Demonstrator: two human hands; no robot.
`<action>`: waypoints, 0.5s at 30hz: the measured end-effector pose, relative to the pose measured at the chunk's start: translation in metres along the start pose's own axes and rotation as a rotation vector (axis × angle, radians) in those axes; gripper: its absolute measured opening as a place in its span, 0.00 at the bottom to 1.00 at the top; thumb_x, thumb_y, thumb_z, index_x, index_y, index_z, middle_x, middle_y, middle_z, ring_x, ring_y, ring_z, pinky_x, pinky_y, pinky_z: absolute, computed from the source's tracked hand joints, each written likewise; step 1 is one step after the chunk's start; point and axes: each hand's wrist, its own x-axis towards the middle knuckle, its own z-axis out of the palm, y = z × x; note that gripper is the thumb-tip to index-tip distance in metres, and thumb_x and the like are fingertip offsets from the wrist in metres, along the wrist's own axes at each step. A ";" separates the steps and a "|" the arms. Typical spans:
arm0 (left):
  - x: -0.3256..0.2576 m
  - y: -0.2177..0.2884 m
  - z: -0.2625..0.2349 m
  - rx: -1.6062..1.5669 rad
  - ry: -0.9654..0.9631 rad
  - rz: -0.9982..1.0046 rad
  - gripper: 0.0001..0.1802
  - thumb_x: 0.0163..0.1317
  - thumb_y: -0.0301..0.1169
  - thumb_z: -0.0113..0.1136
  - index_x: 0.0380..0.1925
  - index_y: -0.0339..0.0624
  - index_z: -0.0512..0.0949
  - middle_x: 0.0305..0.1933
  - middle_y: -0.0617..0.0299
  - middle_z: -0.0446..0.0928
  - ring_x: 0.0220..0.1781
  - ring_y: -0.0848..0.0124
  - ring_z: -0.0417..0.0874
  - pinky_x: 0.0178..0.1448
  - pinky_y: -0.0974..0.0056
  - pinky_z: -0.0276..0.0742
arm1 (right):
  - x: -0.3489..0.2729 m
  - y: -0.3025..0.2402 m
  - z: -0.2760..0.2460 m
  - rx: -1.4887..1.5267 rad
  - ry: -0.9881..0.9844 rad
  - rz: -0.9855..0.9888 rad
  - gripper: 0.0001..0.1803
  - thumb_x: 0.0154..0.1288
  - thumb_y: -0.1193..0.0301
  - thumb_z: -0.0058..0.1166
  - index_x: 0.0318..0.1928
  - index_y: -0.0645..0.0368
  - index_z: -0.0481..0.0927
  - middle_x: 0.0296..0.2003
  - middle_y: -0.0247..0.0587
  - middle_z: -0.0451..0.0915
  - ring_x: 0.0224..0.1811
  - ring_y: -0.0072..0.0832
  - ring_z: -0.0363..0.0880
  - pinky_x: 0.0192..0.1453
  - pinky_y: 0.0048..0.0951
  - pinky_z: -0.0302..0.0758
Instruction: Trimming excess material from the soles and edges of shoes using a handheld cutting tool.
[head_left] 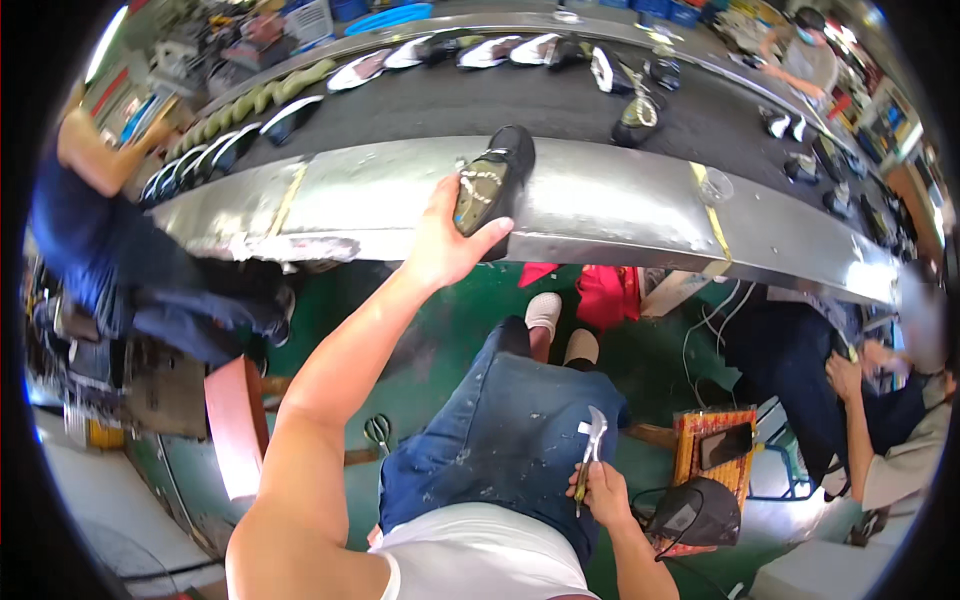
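At the near metal edge of the conveyor [600,215], the left hand [445,245] is stretched out at arm's length, its fingers clamped around the sole end of a black shoe [492,180] whose toe points away over the rail. The shoe is not yet down among the others: beyond the hand, more shoes [490,50] lie in a row on the dark belt. Well back from that hand, low beside the lap, the right hand [600,490] is closed around a small metal tool [590,440] with its head pointing up. My judgement is that the shoe is in passage between lap and belt, and which way cannot be told. Scissors [378,430] lie on the green floor below the left arm.
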 end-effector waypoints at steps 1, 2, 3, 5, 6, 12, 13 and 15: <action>0.008 0.001 0.011 -0.082 -0.071 -0.041 0.45 0.53 0.43 0.73 0.65 0.31 0.64 0.60 0.39 0.73 0.62 0.53 0.76 0.66 0.57 0.70 | 0.004 -0.010 0.003 -0.072 -0.018 -0.014 0.22 0.78 0.59 0.40 0.47 0.70 0.75 0.33 0.42 0.81 0.30 0.28 0.82 0.37 0.27 0.79; 0.017 0.003 0.024 -0.164 -0.143 -0.085 0.42 0.53 0.41 0.72 0.64 0.32 0.66 0.57 0.40 0.75 0.59 0.54 0.78 0.64 0.57 0.72 | 0.010 -0.016 0.005 -0.145 -0.034 -0.026 0.20 0.77 0.60 0.42 0.46 0.69 0.75 0.33 0.41 0.81 0.31 0.27 0.82 0.37 0.27 0.78; 0.028 0.003 0.038 -0.171 -0.168 -0.075 0.42 0.53 0.41 0.72 0.64 0.32 0.66 0.57 0.40 0.75 0.59 0.54 0.78 0.64 0.57 0.72 | 0.019 -0.019 0.005 -0.145 -0.046 -0.016 0.15 0.74 0.65 0.48 0.46 0.68 0.76 0.33 0.39 0.81 0.32 0.23 0.82 0.37 0.25 0.78; 0.057 0.002 0.068 -0.132 -0.085 -0.039 0.37 0.53 0.39 0.71 0.60 0.33 0.70 0.51 0.43 0.80 0.54 0.55 0.82 0.60 0.57 0.75 | 0.029 -0.028 -0.002 -0.154 -0.044 -0.064 0.14 0.73 0.67 0.50 0.47 0.68 0.76 0.33 0.38 0.81 0.32 0.22 0.81 0.37 0.25 0.77; 0.076 0.001 0.079 -0.137 -0.100 -0.034 0.37 0.53 0.39 0.71 0.60 0.33 0.70 0.51 0.43 0.80 0.54 0.55 0.82 0.60 0.57 0.75 | 0.035 -0.035 -0.003 -0.185 -0.071 -0.118 0.13 0.72 0.68 0.52 0.47 0.67 0.76 0.33 0.37 0.81 0.33 0.20 0.80 0.38 0.24 0.77; 0.235 -0.053 0.150 -0.103 0.014 -0.114 0.30 0.53 0.40 0.73 0.51 0.31 0.78 0.45 0.50 0.84 0.46 0.65 0.84 0.53 0.62 0.78 | 0.077 -0.096 -0.009 0.079 -0.073 -0.269 0.21 0.68 0.73 0.54 0.59 0.66 0.69 0.38 0.35 0.77 0.32 0.21 0.78 0.39 0.23 0.76; 0.251 -0.054 0.151 -0.034 0.035 0.027 0.30 0.53 0.40 0.73 0.52 0.33 0.78 0.45 0.51 0.84 0.46 0.66 0.84 0.53 0.63 0.78 | 0.079 -0.105 -0.014 0.093 -0.044 -0.252 0.23 0.68 0.74 0.54 0.61 0.66 0.67 0.39 0.35 0.76 0.32 0.21 0.77 0.39 0.23 0.76; 0.276 -0.057 0.138 0.084 -0.141 0.117 0.30 0.53 0.37 0.72 0.54 0.33 0.77 0.48 0.47 0.82 0.50 0.59 0.83 0.57 0.60 0.77 | 0.082 -0.118 -0.024 0.156 -0.032 -0.255 0.22 0.68 0.74 0.54 0.61 0.65 0.67 0.39 0.35 0.76 0.31 0.20 0.77 0.38 0.23 0.76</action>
